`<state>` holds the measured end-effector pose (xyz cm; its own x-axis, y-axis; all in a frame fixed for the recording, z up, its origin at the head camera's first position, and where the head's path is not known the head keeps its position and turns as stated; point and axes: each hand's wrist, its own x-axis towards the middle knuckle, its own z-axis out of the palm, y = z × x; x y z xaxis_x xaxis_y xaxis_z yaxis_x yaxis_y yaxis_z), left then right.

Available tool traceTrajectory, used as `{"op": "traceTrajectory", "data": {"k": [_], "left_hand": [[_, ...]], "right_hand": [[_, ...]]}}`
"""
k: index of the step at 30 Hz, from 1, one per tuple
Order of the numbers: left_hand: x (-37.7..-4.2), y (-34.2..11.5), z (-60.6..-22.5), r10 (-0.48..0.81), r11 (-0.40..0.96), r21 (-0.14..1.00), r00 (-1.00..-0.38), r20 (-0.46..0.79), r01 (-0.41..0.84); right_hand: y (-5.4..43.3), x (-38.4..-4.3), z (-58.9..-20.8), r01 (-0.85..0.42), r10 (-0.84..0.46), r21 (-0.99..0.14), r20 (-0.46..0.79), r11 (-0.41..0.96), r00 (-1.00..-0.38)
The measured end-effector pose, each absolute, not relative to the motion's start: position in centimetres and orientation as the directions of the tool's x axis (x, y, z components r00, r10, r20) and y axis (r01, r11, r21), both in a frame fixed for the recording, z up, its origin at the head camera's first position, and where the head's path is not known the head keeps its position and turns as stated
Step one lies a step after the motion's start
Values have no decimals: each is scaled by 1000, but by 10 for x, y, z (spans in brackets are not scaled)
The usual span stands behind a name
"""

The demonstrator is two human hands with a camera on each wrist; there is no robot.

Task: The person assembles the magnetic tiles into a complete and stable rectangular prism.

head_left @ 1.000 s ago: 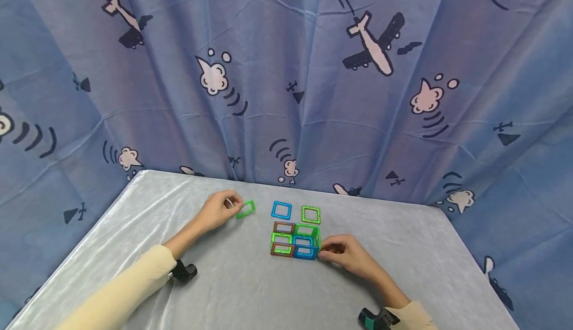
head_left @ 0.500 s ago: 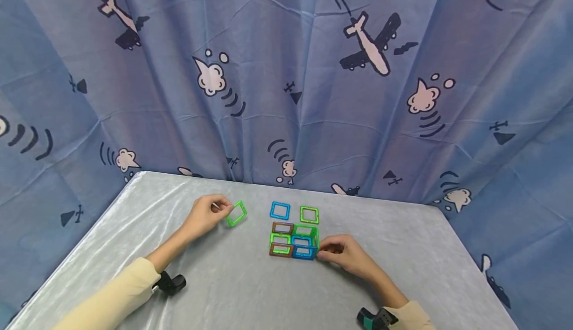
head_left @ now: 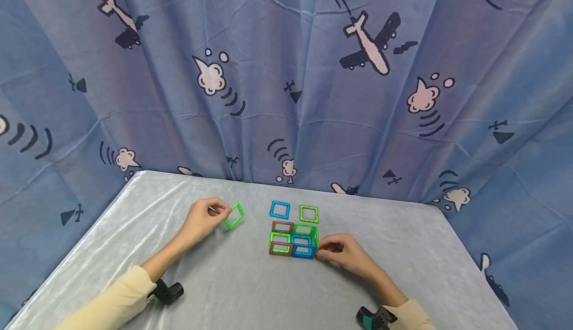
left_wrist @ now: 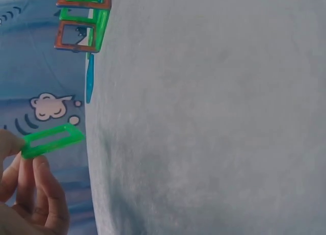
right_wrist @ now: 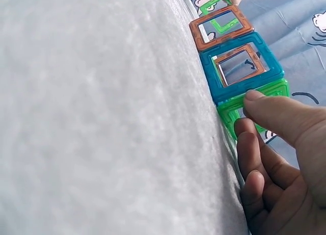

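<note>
My left hand [head_left: 203, 216] pinches a green square frame tile [head_left: 234, 215] by one corner and holds it tilted just above the table; in the left wrist view the same green tile [left_wrist: 52, 140] sits at my fingertips. A small structure of green, brown and blue square tiles [head_left: 293, 242] stands at the table's middle. My right hand [head_left: 342, 252] rests at its right side, thumb and forefinger pinching the upright green tile [right_wrist: 239, 105] on that end. A blue tile [head_left: 279, 209] and a green tile [head_left: 309, 214] lie flat behind the structure.
The grey cloth-covered table [head_left: 233, 285] backs onto a blue curtain [head_left: 286, 81] printed with planes and clouds. Wrist cameras [head_left: 167, 291] sit on both forearms.
My left hand has drawn back to the left and toward me with the green tile, which now tilts more upright. The right hand stays at the structure.
</note>
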<state>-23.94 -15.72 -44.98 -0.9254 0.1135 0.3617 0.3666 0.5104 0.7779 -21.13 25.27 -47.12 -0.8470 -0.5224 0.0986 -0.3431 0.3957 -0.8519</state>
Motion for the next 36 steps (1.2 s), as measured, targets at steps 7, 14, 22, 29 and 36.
{"op": "traceTrajectory", "data": {"k": [7, 14, 22, 29, 36], "left_hand": [[-234, -150, -451, 72, 479, 798, -923, 379, 365], [-230, -139, -452, 38, 474, 810, -927, 372, 345], [-227, -129, -451, 21, 472, 815, -929, 369, 335], [-225, -123, -453, 43, 472, 814, -931, 361, 338], [-224, -113, -456, 25, 496, 799, -926, 378, 339]], "right_hand": [[252, -210, -471, -368, -533, -848, 124, 381, -837], [252, -210, -472, -368, -531, -848, 125, 382, -838], [251, -210, -470, -367, -533, -845, 119, 389, -838], [251, -210, -471, -382, -540, -848, 139, 368, -830], [250, -208, -469, -360, -525, -857, 127, 368, -842]]}}
